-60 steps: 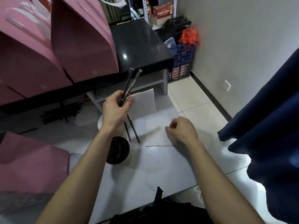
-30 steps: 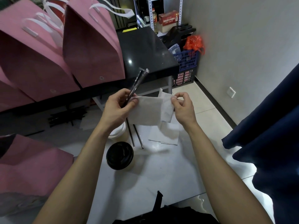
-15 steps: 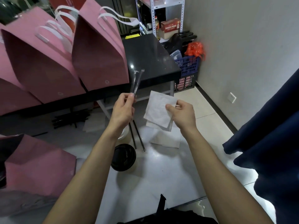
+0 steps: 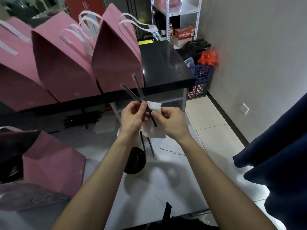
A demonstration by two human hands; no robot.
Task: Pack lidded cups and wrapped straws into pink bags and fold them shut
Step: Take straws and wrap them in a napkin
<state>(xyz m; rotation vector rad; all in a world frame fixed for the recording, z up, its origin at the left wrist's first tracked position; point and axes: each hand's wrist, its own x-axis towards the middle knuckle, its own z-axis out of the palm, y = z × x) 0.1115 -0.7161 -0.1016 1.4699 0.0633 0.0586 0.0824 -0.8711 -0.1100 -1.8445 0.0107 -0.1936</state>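
Head view: left hand [image 4: 132, 117] pinched shut around two dark wrapped straws [image 4: 138, 95], crossed and fanning up and away from the fingers. Right hand [image 4: 171, 122] closed too, thumb and fingertips gripping a white napkin [image 4: 154, 131] and touching the lower part of one straw; napkin hanging between and just below both hands. Directly beneath the hands, on the white table [image 4: 166, 188]: a black-lidded cup [image 4: 135, 160], with two more straws [image 4: 149, 146] lying just beside it. Left of the left forearm, an open pink bag [image 4: 53, 170] lying on its side. Beyond the hands, three upright pink bags [image 4: 116, 63] with white handles in a row on a black counter [image 4: 164, 63]. Left of the left hand and farther off, a loose pile of dark straws [image 4: 81, 120]. Right of the right arm, dark blue cloth [image 4: 279, 155].
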